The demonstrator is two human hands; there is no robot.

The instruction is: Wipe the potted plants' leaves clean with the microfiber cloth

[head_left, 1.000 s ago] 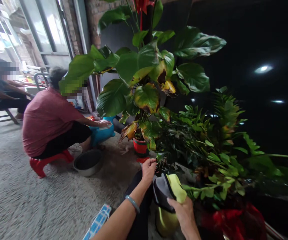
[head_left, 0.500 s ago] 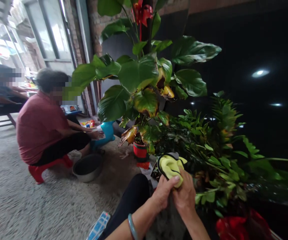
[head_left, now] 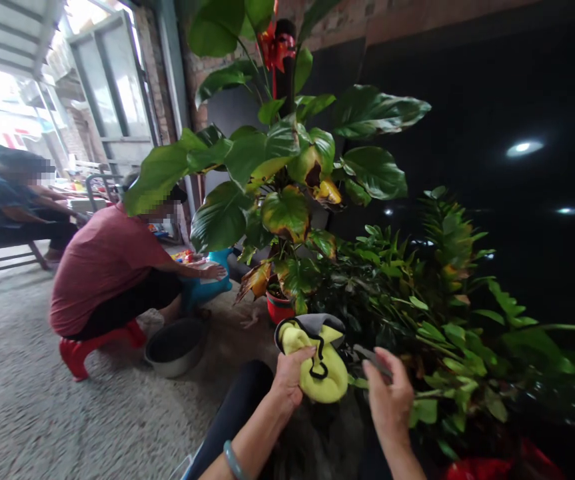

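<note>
A yellow cloth with a grey reverse and black edging [head_left: 324,380] is bunched in my left hand [head_left: 290,380], its thumb pressed on top. My left wrist wears a pale bangle [head_left: 234,460]. To the right of the cloth and apart from it, my right hand [head_left: 390,393] has its thumb and curled fingers spread. A dark grey strip [head_left: 372,359] shows by its fingertips; whether they touch it I cannot tell. Green foliage [head_left: 432,373] lies just beyond that hand. Behind the cloth stands a large-leaved plant [head_left: 287,213] in a red pot [head_left: 280,309].
At left, a person in a red shirt [head_left: 112,267] sits on a red stool [head_left: 80,350], a hand on a blue object [head_left: 207,283]. A grey basin [head_left: 174,347] stands on the concrete floor [head_left: 92,427]. Another person [head_left: 2,193] sits farther back. A dark glossy panel [head_left: 492,100] rises at right.
My right hand has let go of the cloth and moved right. The cloth has opened out some and shifted left in my left hand. The red-shirted person leans farther forward.
</note>
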